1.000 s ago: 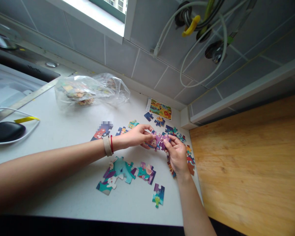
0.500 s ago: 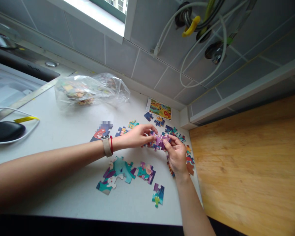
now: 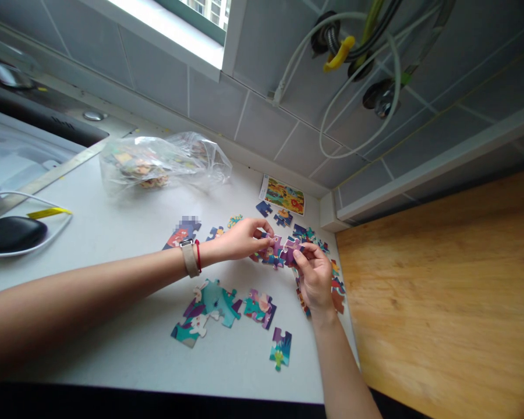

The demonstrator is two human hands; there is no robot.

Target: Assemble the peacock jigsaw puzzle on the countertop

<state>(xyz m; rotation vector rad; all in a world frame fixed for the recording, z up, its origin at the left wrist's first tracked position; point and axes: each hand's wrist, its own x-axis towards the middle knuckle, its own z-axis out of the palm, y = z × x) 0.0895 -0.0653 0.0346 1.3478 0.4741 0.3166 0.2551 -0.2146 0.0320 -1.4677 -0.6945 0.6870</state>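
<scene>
My left hand point(image 3: 241, 240) and my right hand point(image 3: 313, 273) meet over the white counter point(image 3: 126, 233), each pinching purple puzzle pieces point(image 3: 276, 250) held between them. My left wrist wears a beige band and a red string. Joined teal pieces point(image 3: 207, 305) lie below my left forearm, with a purple-teal pair point(image 3: 259, 306) and a single piece point(image 3: 282, 348) beside them. More loose pieces point(image 3: 308, 234) lie behind my hands, and several point(image 3: 337, 286) sit under my right hand.
A clear plastic bag of pieces point(image 3: 157, 163) lies at the back left. A picture card point(image 3: 283, 195) rests by the tiled wall. A black object with a white cable point(image 3: 11, 233) sits far left. Wooden floor point(image 3: 445, 291) lies to the right.
Both hands stayed together over the same spot. The purple pieces shifted slightly between the fingers and the view rose a little.
</scene>
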